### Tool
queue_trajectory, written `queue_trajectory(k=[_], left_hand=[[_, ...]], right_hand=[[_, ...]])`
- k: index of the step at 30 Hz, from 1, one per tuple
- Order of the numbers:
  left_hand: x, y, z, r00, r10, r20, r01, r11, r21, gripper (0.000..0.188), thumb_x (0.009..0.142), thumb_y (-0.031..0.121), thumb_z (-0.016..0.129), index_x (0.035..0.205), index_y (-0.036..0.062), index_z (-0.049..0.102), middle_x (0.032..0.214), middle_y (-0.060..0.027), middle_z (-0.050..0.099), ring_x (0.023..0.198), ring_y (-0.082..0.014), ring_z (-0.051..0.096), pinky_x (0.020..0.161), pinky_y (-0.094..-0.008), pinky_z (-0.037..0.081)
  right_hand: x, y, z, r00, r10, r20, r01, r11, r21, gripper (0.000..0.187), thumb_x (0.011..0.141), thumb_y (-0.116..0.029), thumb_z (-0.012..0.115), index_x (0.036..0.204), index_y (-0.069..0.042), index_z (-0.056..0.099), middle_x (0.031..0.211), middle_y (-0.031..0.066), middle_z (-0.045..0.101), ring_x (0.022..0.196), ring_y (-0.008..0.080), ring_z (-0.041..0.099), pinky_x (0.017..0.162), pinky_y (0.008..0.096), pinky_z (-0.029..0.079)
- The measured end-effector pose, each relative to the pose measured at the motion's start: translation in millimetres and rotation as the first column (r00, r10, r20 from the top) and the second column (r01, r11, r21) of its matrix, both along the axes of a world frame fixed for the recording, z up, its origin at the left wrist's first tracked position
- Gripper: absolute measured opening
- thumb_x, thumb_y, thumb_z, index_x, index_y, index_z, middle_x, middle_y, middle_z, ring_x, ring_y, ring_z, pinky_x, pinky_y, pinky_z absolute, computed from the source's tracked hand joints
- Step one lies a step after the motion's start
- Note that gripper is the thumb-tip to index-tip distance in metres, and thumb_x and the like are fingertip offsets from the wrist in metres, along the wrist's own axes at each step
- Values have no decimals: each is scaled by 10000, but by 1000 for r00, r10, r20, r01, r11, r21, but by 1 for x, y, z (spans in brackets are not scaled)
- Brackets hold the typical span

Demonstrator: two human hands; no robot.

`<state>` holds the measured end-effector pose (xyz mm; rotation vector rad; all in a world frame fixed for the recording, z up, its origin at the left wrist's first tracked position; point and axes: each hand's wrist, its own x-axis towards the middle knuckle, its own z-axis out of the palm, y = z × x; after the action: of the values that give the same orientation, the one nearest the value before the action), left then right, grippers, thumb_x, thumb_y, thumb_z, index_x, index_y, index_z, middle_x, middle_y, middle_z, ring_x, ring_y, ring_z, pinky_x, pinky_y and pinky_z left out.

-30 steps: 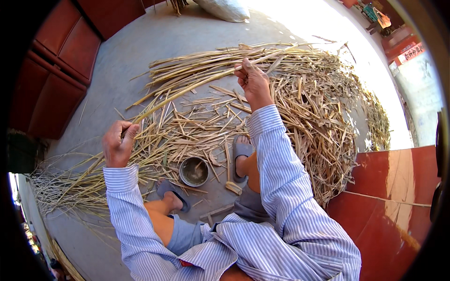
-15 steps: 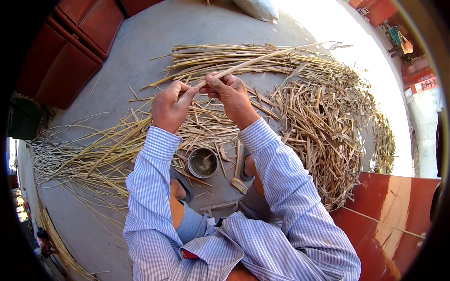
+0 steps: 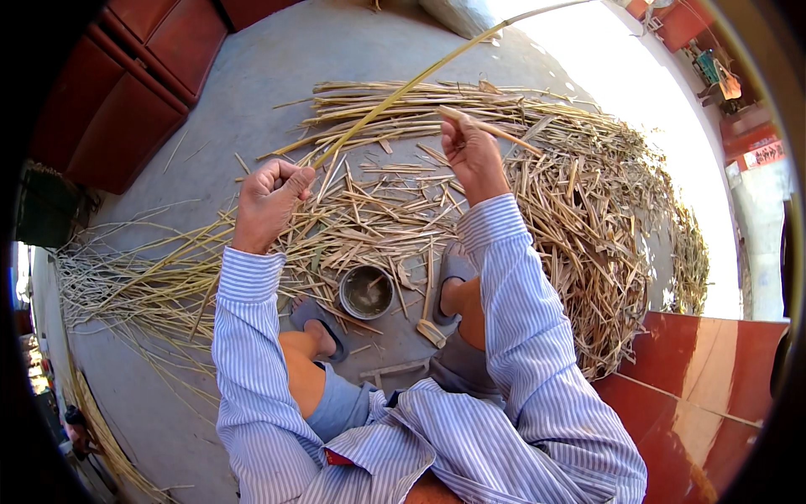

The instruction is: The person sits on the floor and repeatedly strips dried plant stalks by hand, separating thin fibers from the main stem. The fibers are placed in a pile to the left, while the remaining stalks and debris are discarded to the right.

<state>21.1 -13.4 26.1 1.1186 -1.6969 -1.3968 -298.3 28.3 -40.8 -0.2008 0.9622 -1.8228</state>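
My left hand (image 3: 267,206) is closed around the lower end of a long, peeled-looking greenish-yellow stalk (image 3: 411,82), which slants up and away to the far right. Apart from it, my right hand (image 3: 474,158) pinches a pale dry husk strip (image 3: 508,138) that points toward the right. Below both hands, short broken stalk and husk pieces (image 3: 378,220) litter the ground. A round metal bowl (image 3: 342,290) with murky liquid and a stick-like thing inside stands between my feet.
A bundle of dry stalks (image 3: 369,94) lies across the far side. Heaped husks (image 3: 579,244) spread at the right, and thin yellowish stalks (image 3: 159,281) fan out at the left. Red padded seats (image 3: 117,118) stand far left; a red panel (image 3: 672,370) is near right.
My hands, close together before on one stalk, have parted. The husk strip is now off the stalk in my right hand; my left hand has moved left and nearer with the stalk.
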Motion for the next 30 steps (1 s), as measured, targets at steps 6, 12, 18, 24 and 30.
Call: queue_trajectory(k=[6,12,18,24,30], left_hand=[[34,10,3,957,-122,262,80,983,164,240,907,219,709,848,3,622,660,1,587,510,-41,466,444,-204,365],[66,2,-15,922,-142,359,126,990,65,199,887,180,709,852,-2,639,667,-12,598,540,-57,517,480,-230,414],[-23,22,-6,936,77,342,112,859,-500,287,878,313,692,922,29,685,734,-138,646,636,-257,619,567,-361,462],[-49,22,-7,944,162,288,16,847,-531,237,880,288,690,839,55,674,730,-118,654,615,-281,618,545,-384,464],[-46,19,-10,900,255,352,106,656,-747,197,863,239,710,835,50,659,721,-116,650,647,-303,630,565,-394,467]], right_hand=[[-25,15,35,989,131,63,-107,950,-293,348,1000,-238,558,1271,-32,486,1193,167,631,957,199,660,799,312,560],[-47,11,8,983,97,-157,-131,966,-223,265,1017,-195,519,1216,-28,571,1179,112,667,905,158,649,807,296,554],[52,12,19,840,489,-235,-533,823,-195,199,990,-214,576,1114,-74,643,1136,114,692,997,163,672,856,287,558],[90,12,29,854,427,-297,-466,882,-71,238,958,-275,635,1057,-60,649,1020,90,716,853,138,696,754,242,554],[101,15,20,898,331,-289,-335,942,38,280,938,-293,672,1015,-24,646,860,59,714,696,97,654,644,217,519]])
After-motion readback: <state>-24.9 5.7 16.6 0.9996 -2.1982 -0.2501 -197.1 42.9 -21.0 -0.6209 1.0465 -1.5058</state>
